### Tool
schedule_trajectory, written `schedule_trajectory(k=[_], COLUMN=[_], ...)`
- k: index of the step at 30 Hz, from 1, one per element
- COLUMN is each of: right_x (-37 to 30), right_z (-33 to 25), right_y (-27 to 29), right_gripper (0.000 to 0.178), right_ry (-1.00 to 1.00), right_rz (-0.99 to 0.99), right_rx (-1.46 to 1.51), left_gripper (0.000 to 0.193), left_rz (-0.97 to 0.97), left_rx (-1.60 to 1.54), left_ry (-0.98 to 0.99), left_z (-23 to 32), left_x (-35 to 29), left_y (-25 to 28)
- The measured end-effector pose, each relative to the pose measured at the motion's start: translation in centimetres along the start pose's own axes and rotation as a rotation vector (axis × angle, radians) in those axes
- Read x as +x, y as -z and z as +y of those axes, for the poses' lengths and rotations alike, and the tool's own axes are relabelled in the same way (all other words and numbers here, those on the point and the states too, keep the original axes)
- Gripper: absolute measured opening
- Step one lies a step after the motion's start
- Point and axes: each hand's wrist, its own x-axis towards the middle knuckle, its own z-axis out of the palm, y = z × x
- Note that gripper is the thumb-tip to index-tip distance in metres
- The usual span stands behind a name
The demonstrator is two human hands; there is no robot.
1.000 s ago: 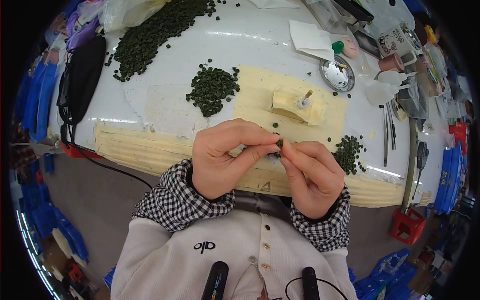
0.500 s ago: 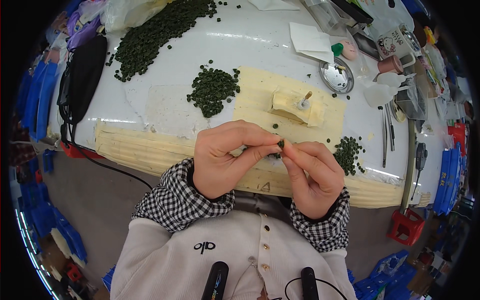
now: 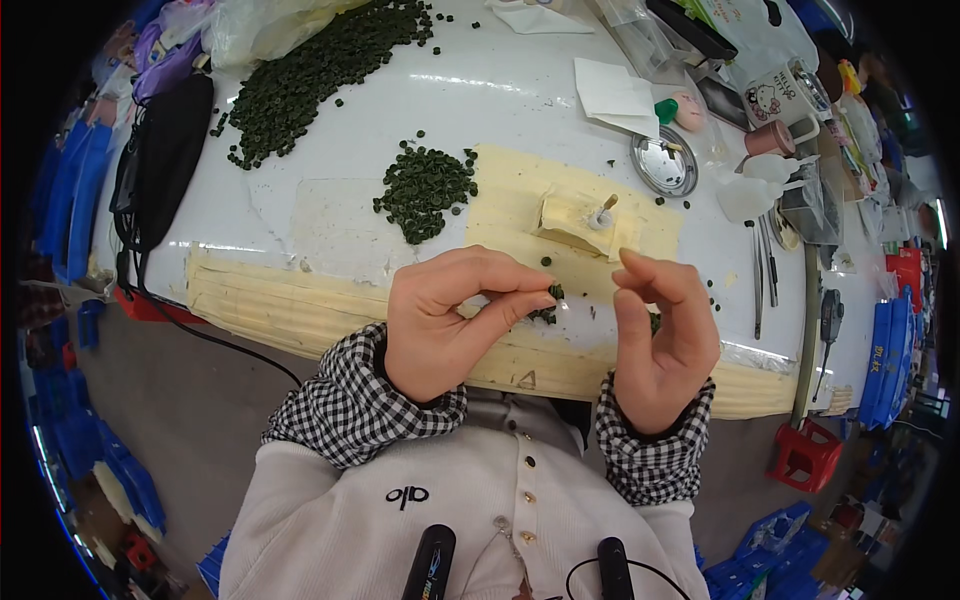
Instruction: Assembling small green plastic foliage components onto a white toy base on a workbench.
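My left hand (image 3: 435, 325) pinches a small dark green round piece (image 3: 556, 292) between thumb and forefinger, above the table's front edge. A few similar pieces lie just under those fingertips, partly hidden. My right hand (image 3: 665, 335) is raised to the right of it, thumb and fingers apart, with nothing visible between them. Behind the hands, a yellow-taped block (image 3: 575, 228) with a short peg (image 3: 607, 203) stands on a yellow sheet (image 3: 500, 200). A small heap of green pieces (image 3: 425, 190) lies left of the block. My right hand mostly covers another heap.
A large pile of green pieces (image 3: 310, 85) spreads at the back left, beside a black pouch (image 3: 170, 160). On the right are a round metal dish (image 3: 664, 165), tweezers (image 3: 756, 280), white squeeze bottles (image 3: 745, 195) and a mug (image 3: 782, 95). Yellow tape (image 3: 280, 285) covers the table's front edge.
My right hand has let go of the green piece, moved right and opened. My left hand has stayed nearly in place, still pinching the piece. The view has shifted slightly.
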Motion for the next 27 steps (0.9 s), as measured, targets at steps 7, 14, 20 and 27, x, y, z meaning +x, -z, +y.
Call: schedule_trajectory(k=[7, 14, 20, 27], right_x=[5.5, 5.7, 4.6, 3.0], right_z=[0.9, 1.8, -1.7, -0.9], right_y=[1.4, 0.7, 2.0, 1.0], right_gripper=[0.020, 0.009, 0.007, 0.009], right_ry=[0.228, 0.188, 0.233, 0.138], right_rz=[-0.078, -0.133, 0.123, -0.168], right_rx=[-0.494, -0.412, -0.267, 0.169], left_gripper=[0.017, 0.016, 0.016, 0.014], left_rz=[0.001, 0.017, 0.021, -0.013], left_rx=[-0.024, -0.020, -0.027, 0.026], left_ry=[0.009, -0.034, -0.025, -0.060], left_z=[0.0, -0.4, -0.3, 0.0], left_x=[0.1, 0.1, 0.1, 0.3], left_y=[0.0, -0.1, -0.1, 0.0])
